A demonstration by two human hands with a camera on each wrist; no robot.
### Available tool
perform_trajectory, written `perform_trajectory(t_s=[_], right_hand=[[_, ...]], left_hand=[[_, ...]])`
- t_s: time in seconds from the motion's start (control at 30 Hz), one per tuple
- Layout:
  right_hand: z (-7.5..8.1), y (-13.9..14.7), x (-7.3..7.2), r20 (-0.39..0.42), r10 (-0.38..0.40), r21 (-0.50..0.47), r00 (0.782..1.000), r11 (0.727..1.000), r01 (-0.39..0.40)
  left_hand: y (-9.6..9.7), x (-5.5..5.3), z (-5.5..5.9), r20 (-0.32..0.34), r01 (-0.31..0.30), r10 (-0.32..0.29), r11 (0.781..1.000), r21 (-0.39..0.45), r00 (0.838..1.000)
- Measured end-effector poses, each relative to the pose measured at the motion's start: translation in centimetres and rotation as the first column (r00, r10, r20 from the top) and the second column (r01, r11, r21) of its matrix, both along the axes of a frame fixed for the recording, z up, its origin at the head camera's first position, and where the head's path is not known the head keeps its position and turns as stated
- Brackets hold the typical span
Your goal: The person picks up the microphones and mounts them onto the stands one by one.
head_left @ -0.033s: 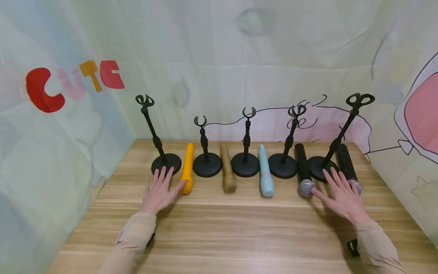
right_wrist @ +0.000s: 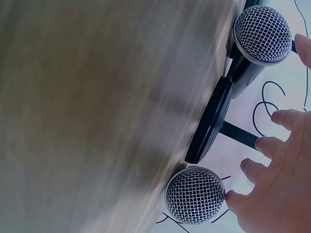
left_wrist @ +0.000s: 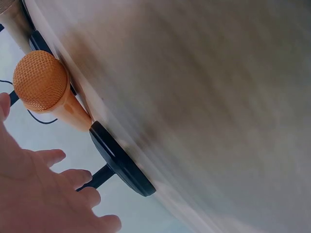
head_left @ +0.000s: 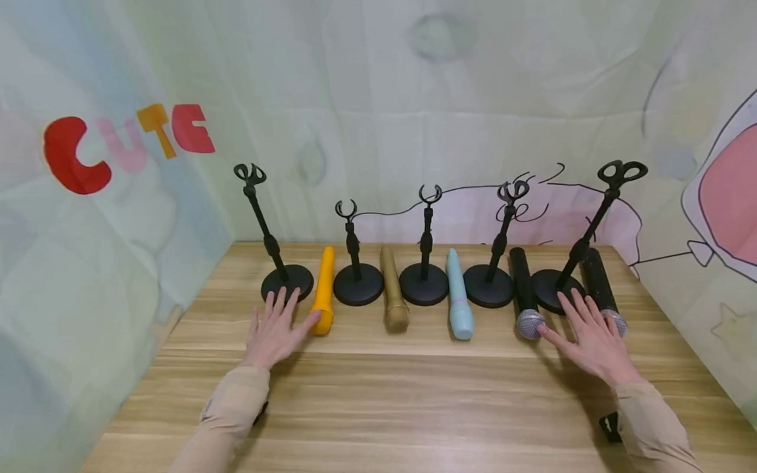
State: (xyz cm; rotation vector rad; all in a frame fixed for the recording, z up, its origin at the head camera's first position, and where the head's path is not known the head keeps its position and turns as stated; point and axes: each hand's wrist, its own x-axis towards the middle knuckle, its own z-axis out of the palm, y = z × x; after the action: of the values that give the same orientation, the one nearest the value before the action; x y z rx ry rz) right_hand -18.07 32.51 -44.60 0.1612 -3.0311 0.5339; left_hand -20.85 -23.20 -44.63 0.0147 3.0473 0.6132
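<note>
My left hand hovers with its fingers spread just in front of the leftmost black microphone stand, thumb by the head of the orange microphone. My right hand is likewise spread, before the rightmost stand. Its thumb lies near the silver grille of a black microphone, and its little-finger side overlaps a second black microphone. In the wrist views, the orange grille and a silver mesh head show close to the fingers. Neither hand holds anything.
Between the hands lie a gold microphone and a light blue microphone, alternating with more black stands whose clips hold nothing. Everything sits on a wooden table. Printed cloth hangs behind and at both sides.
</note>
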Motion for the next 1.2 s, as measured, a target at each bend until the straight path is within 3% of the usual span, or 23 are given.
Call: perform_trajectory(t_s=[0.7, 0.93, 1.2], right_hand=[[0.3, -0.4, 0.0, -0.004, 0.025, -0.017, 1.0, 1.0, -0.025], [0.4, -1.0, 0.1, -0.053, 0.053, -0.01, 0.997, 0.998, -0.054], [1.2, -3.2, -0.8, -0.085, 0.091, 0.01, 0.992, 0.996, -0.091]], left_hand=[[-0.6, 0.5, 0.0, 0.008, -0.019, 0.019, 1.0, 0.02, 1.0], [-0.8, 0.6, 0.2, 0.012, -0.019, 0.019, 0.999, 0.028, 1.0], [-1.1, 0.8, 0.5, 0.04, -0.022, 0.02, 0.998, 0.055, 0.999]])
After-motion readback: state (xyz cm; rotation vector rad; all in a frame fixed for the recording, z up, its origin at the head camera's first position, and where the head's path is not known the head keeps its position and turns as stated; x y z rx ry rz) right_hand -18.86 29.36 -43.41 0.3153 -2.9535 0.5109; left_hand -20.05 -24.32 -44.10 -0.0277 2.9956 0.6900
